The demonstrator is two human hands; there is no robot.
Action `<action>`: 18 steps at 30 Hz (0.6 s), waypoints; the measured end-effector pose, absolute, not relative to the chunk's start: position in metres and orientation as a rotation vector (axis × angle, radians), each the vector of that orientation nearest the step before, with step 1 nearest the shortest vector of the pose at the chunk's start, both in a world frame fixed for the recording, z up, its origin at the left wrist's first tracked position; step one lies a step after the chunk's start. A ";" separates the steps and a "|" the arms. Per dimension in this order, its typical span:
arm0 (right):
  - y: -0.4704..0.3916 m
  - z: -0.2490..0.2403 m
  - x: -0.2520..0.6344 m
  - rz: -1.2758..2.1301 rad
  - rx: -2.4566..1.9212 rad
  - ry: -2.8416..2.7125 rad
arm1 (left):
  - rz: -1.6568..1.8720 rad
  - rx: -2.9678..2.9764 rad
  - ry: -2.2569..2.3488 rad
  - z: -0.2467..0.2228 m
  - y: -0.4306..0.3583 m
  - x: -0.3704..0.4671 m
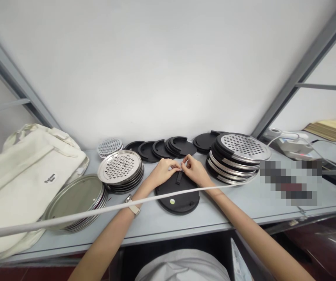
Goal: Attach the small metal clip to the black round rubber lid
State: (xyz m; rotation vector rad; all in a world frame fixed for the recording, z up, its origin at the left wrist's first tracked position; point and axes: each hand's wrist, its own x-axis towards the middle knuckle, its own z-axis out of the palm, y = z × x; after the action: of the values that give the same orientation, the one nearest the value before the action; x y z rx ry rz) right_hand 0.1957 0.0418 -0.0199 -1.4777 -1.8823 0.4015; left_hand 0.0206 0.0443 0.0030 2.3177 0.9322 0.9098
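Note:
A round black base [182,197] with a pale round sticker lies flat on the grey table in front of me. My left hand [165,171] and my right hand [193,169] meet over its far edge. Both are closed, thumbs and fingertips pinched together around something small that I cannot make out. Just below the fingertips, a short black strap [179,178] runs down the middle of the base. A stack of perforated metal discs [119,168] stands left of my left hand. To the right of my right hand rises a stack of metal discs fitted in black bases [242,146].
Black bases with cut-out rims [182,146] lie overlapping along the wall. Plain metal discs [74,201] are stacked at left, near a cream cloth bag [33,171]. A pale cord [144,201] crosses the view above my forearms. White equipment [291,144] sits right.

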 end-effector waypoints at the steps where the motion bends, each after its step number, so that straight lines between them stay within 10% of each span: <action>1: 0.042 -0.021 0.196 0.407 -1.462 -1.880 | 0.904 2.332 0.946 0.003 0.044 0.021; 18: 0.043 -0.018 0.197 0.379 -1.407 -1.908 | 0.886 2.365 0.972 0.008 0.040 0.022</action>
State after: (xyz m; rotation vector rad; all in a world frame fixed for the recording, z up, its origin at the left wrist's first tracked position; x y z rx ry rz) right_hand 0.1971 0.0427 -0.0180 -1.4072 -1.9078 0.3794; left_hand 0.0220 0.0402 0.0079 2.3648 0.9717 0.8860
